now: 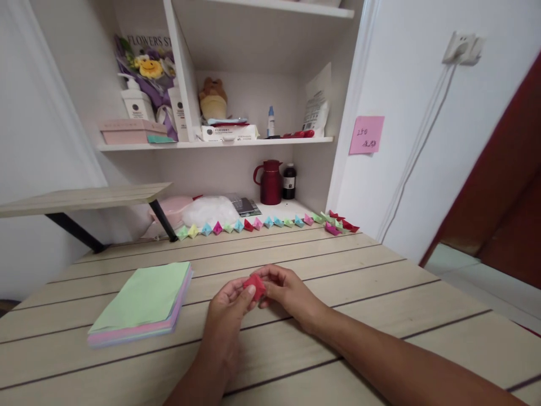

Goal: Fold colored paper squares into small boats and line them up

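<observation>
Between both hands, above the middle of the table, is a small folded piece of red paper (pixel 256 285). My left hand (pixel 230 304) is closed on its left side, with the thumb lying across the front. My right hand (pixel 287 290) pinches its right edge; some of those fingertips are hidden behind the paper. To the left lies a stack of coloured paper sheets (pixel 141 299), light green on top with pink and purple below. Along the table's back edge runs a row of small folded paper boats (pixel 239 226) in several colours, bunched up at the right end.
The slatted wooden table (pixel 359 276) reaches back to a white shelf unit (pixel 236 144). A raised wooden stand (pixel 84 197) with black legs is at the back left. Behind the boats are a dark red jug (pixel 270 183), a dark bottle (pixel 289 181) and a white plastic bag (pixel 210 211).
</observation>
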Demonstrator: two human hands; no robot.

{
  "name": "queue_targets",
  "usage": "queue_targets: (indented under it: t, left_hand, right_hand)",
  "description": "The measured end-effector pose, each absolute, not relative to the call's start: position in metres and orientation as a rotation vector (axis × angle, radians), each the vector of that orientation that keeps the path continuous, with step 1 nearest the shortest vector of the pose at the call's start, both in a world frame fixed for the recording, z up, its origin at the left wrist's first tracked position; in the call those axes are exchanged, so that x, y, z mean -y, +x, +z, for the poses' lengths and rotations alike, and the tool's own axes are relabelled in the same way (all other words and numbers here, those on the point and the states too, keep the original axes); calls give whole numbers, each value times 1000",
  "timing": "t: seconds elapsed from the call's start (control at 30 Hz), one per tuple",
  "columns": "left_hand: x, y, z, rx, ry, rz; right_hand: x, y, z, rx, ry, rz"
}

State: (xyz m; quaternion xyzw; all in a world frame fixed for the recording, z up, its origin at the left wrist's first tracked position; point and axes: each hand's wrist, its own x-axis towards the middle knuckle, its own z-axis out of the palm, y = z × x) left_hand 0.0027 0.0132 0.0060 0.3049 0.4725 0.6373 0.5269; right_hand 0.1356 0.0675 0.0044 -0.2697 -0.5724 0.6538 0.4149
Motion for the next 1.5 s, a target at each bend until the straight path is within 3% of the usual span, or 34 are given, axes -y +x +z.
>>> queue_targets:
  t: [0.93, 1.3, 1.5]
  left_hand:
    - [-27, -4, -6, -1325, 907, 1568]
    - [-17, -8, 8, -831, 839, 1323]
    - [-20, -7, 5, -828, 844, 1376]
  right_hand:
    - [-72, 140, 5, 1501, -767, 1531]
    - [-66, 138, 13, 1326, -639, 1757]
    - [-67, 131, 8, 1263, -635, 1822]
